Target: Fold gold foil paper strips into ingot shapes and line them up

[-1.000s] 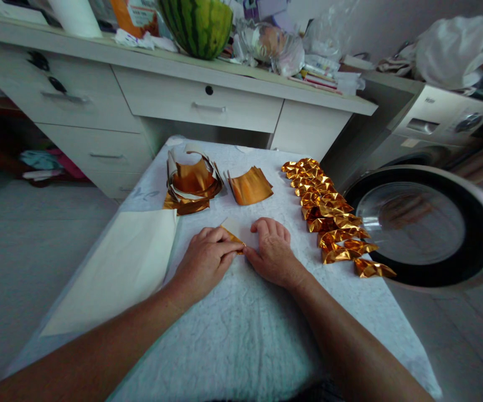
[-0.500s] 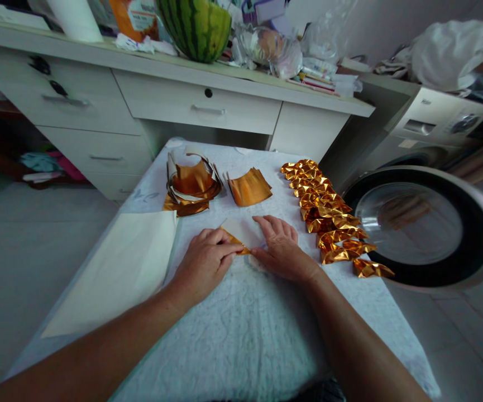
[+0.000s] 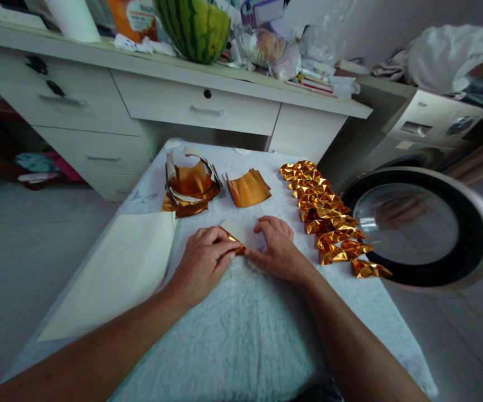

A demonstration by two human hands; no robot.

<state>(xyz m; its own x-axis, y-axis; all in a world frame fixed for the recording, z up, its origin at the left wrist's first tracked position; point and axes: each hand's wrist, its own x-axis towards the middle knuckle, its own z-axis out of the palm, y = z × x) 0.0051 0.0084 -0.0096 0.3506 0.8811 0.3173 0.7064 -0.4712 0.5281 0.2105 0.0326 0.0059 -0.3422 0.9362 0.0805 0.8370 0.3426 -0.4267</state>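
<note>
A small sheet of gold foil paper (image 3: pixel 232 228), partly folded, lies on the cloth-covered table with its pale back and a gold folded strip showing. My left hand (image 3: pixel 205 261) grips its left and lower side, fingers together and thumb along the gold fold. At the right tip of the strip rests the thumb of my right hand (image 3: pixel 278 247); its other fingers stand apart from the thumb, slightly bent, holding nothing. Beyond my hands lie a small stack of gold foil sheets (image 3: pixel 249 188) and a larger curled bundle of foil sheets (image 3: pixel 190 181).
Rows of folded gold foil pieces (image 3: pixel 329 218) line the table's right side. A large pale sheet (image 3: pixel 115 273) covers the left edge. Behind stands a white desk (image 3: pixel 207 106) with a cut watermelon (image 3: pixel 195 28). An open washing machine door (image 3: pixel 421 226) is close on the right.
The paper's lower edge has been folded further up, so less of its pale back shows. My right hand has shifted slightly left, its thumb now at the strip's tip.
</note>
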